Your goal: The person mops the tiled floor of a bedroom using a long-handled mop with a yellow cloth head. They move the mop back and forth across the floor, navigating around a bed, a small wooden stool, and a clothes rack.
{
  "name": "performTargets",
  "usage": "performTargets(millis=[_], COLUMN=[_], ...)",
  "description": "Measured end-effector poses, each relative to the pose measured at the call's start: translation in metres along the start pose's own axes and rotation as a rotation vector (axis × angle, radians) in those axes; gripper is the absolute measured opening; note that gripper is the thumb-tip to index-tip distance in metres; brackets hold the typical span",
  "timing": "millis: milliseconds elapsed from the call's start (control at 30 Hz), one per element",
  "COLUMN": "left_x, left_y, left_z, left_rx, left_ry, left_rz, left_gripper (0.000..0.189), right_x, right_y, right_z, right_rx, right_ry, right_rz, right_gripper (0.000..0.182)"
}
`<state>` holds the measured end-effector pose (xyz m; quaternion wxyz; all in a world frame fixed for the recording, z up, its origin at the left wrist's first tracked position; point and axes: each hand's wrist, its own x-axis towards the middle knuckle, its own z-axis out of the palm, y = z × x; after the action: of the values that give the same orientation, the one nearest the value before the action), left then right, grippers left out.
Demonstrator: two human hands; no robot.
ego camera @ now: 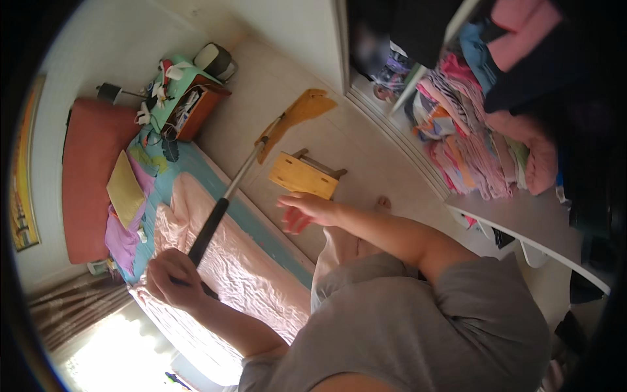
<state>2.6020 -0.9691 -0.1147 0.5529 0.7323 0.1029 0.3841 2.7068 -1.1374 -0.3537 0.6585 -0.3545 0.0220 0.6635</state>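
My left hand is closed around the black grip of a mop handle, at the lower left. The handle's metal pole slants up and right to a flat mop head with an orange-yellow cloth, which lies on the tiled floor. My right hand holds nothing; its fingers are apart and slightly curled. Beyond that hand, a small yellow wooden stool with brown legs stands on the floor, right of the mop pole.
Left is a bed with a pale pink quilt, a yellow pillow and a red-brown headboard. A cluttered green-topped nightstand stands beside it. Right, an open wardrobe holds piled clothes behind a floor track. My foot shows nearby.
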Motion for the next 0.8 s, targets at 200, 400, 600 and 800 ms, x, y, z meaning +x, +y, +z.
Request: performTargets(millis=[200, 400, 600, 800], left_x=[0.039, 0.058, 0.065, 0.062], left_y=[0.022, 0.024, 0.028, 0.025], left_z=[0.069, 0.087, 0.122, 0.117], left_rx=[-0.067, -0.01, -0.03, -0.02], left_ry=[0.088, 0.063, -0.006, -0.061], left_rz=[-0.145, -0.129, -0.109, -0.098], left_gripper=[0.044, 0.043, 0.042, 0.042], right_x=[-0.201, -0.459, -0.489, -0.335], right_y=[0.165, 0.385, 0.46, 0.404], right_z=[-0.283, -0.375, -0.261, -0.221], right_rx=[-0.09, 0.097, 0.647, 0.525], right_ry=[0.764, 1.455, 1.477, 1.394], right_rz=[0.037, 0.412, 0.233, 0.074], right_gripper=[0.023, 0.008, 0.011, 0.017])
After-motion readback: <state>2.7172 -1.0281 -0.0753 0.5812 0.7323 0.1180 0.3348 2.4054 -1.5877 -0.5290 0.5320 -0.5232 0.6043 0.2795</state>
